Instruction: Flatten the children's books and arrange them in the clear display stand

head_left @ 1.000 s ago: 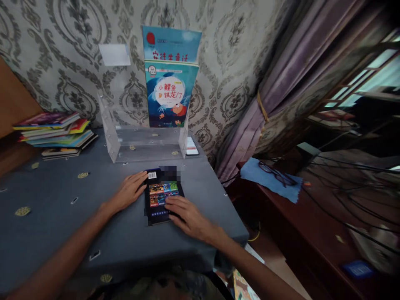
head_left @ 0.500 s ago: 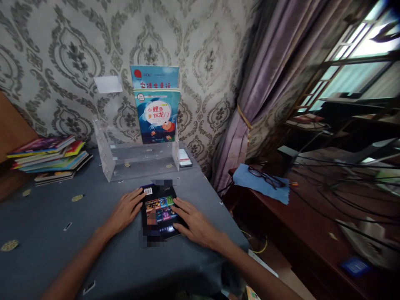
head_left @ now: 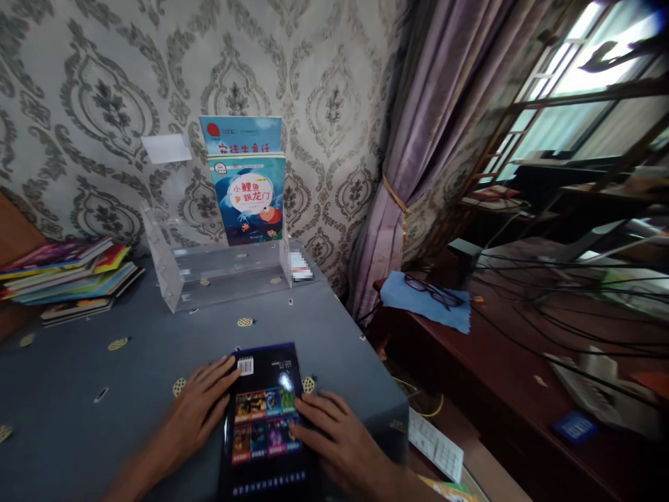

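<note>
A dark book (head_left: 261,425) with its back cover up is near the front of the cloth-covered table. Its cover shows a barcode, two rows of small colourful pictures and a bright glare spot. My left hand (head_left: 201,404) grips its left edge, fingers stretched toward the barcode. On the opposite edge, my right hand (head_left: 339,432) has its fingertips over the pictures. Between them the two hands hold the book; its lower end runs to the bottom of the view. Beyond it stands a clear acrylic rack (head_left: 230,275) with a blue picture book (head_left: 251,202) upright in it.
Another blue book (head_left: 240,132) rises behind the front one. A stack of books (head_left: 67,279) lies at the left. Right of the table, a dark red desk (head_left: 470,376) carries glasses (head_left: 436,291) on a blue cloth (head_left: 397,300), plus tangled cables. A white keyboard (head_left: 436,446) sits below.
The dark book and both hands have come nearer to me, lower in view, and the book looks larger. The view has turned slightly right, so the background sits further left.
</note>
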`<state>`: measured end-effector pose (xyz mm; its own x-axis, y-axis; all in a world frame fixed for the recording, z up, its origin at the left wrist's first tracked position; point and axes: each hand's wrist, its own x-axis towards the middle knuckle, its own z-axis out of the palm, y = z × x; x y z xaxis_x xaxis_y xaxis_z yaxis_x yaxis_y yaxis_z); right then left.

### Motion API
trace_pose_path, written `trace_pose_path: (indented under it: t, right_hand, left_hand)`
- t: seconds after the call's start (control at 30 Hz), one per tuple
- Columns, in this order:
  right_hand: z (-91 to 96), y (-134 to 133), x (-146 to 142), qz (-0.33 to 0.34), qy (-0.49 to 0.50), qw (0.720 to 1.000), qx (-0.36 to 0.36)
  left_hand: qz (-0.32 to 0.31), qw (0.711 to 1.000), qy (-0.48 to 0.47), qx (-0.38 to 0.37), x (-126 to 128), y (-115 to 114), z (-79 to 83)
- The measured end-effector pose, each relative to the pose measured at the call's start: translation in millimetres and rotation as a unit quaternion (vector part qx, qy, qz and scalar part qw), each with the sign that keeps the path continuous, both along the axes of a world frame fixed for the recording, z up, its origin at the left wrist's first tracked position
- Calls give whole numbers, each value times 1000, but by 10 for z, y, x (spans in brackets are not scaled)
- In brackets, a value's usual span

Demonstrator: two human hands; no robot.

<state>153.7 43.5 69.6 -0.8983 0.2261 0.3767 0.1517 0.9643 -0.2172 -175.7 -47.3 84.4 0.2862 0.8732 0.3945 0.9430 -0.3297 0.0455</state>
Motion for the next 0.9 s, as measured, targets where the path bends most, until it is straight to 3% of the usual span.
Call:
trace_pose_path:
  t: [0.07,0.13,0.33,0.5,0.7,0.9]
  right_hand:
    - [-87,-98,6,2,64,998,22]
    - [-59,-144,-6,17,101,994,27]
    - [434,-21,-152,56,176,983,-11]
    - [652,244,-390,38,241,963,-112]
    - [574,527,-628,-111,202,940,-250]
    - [408,616,-746,-122,212,927,-286]
  left_hand:
    - [-13,1000,12,0,47,-109,-16]
    - [-13,1000,11,-3,65,-188,-46]
    - [-34,999,-28,-13,-18,-239,-2]
    - [-9,983,-173,-63,-75,-107,132]
    - [117,934,-329,-78,80,146,162]
    - [143,884,-438,-78,263,276,155]
